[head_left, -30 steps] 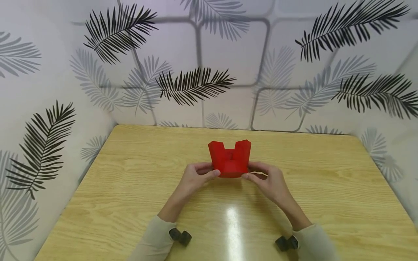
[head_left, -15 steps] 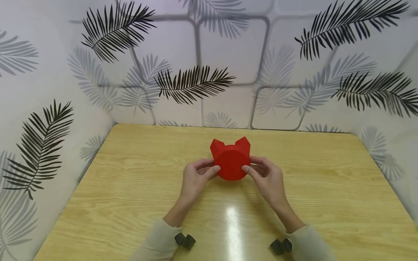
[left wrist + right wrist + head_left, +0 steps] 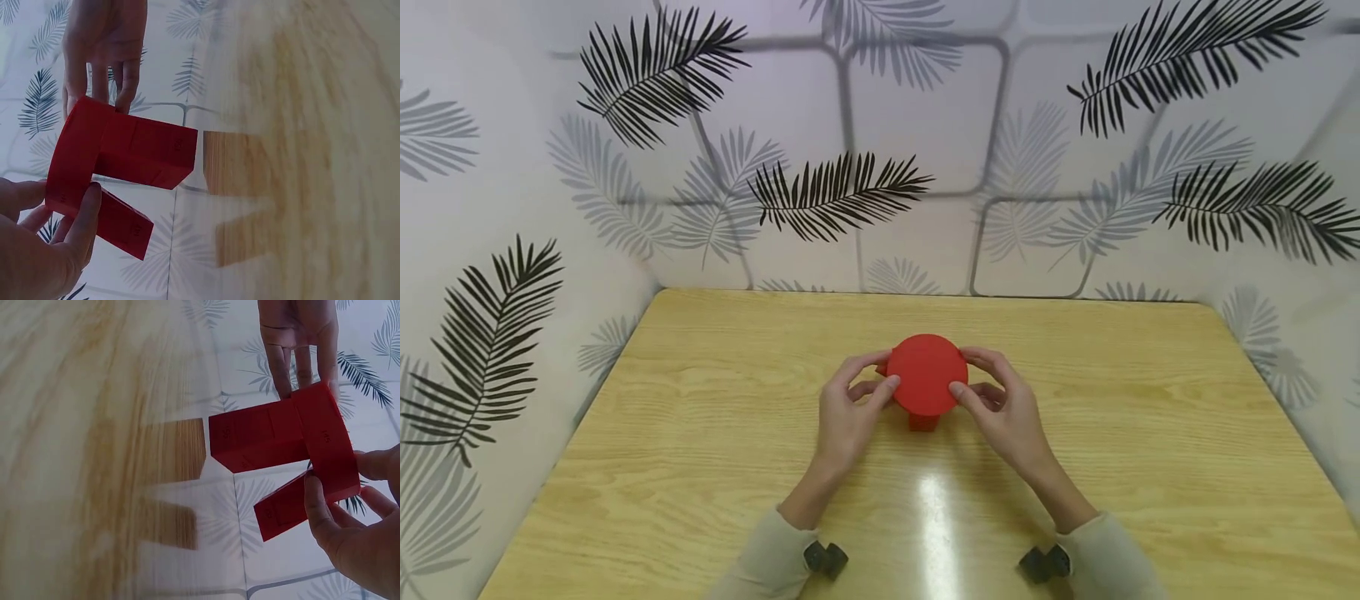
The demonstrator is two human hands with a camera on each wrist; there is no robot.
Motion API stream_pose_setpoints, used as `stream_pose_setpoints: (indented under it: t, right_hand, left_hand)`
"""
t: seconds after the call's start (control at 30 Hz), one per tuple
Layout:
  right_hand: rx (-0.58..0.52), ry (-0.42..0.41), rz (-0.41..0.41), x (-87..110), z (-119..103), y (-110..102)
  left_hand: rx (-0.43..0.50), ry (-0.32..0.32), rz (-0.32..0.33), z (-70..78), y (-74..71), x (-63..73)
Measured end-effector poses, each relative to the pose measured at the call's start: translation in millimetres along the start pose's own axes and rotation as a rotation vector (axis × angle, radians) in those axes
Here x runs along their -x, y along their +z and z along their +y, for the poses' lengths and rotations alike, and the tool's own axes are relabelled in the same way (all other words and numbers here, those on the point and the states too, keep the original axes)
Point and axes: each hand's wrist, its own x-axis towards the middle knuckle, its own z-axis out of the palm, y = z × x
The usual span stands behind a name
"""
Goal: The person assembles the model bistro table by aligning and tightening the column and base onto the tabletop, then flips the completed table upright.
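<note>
A small red stool-shaped piece (image 3: 927, 374) is held between both hands, its flat round top facing up in the head view. Its blocky legs (image 3: 147, 150) point down at the table, and small numbers are marked on the sides. Close below the legs, their reflections show in the glossy surface in both wrist views. My left hand (image 3: 850, 408) pinches the left side of the round rim, thumb at the near edge and fingers behind. On the opposite side, my right hand (image 3: 1011, 408) grips the rim the same way. The far legs are mostly hidden under the top in the head view.
A wood-grain table (image 3: 715, 400) lies beneath both hands, with a bright glare streak near its front. Behind it stands a pale wall covering (image 3: 925, 125) printed with feathery leaves. Small black devices (image 3: 825, 560) sit at both sleeve cuffs.
Both hands have tipped the red stool-shaped piece over: its legs pointed up and away before, and now its round top faces up with the legs beneath. The hands stay gripping its sides.
</note>
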Motion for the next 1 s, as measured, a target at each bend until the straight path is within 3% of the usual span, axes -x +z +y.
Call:
stream_pose_setpoints:
  t: [0.27, 0.7, 0.83, 1.0]
  right_hand:
    - [0.009, 0.011, -0.038, -2.9, 4.2, -4.5]
    - [-0.01, 0.117, -0.096, 0.5, 13.1, -3.5]
    - [-0.038, 0.124, -0.109, -0.6, 12.4, -4.3]
    - [0.005, 0.129, -0.137, -2.3, 11.0, -7.4]
  left_hand:
    - [-0.077, 0.069, -0.056, -3.8, -5.3, -6.4]
    - [-0.05, -0.051, -0.086, -17.8, -12.4, -6.3]
    - [-0.044, -0.064, -0.094, -18.8, -13.2, -7.3]
    - [-0.052, -0.075, -0.106, -18.3, -13.9, -7.3]
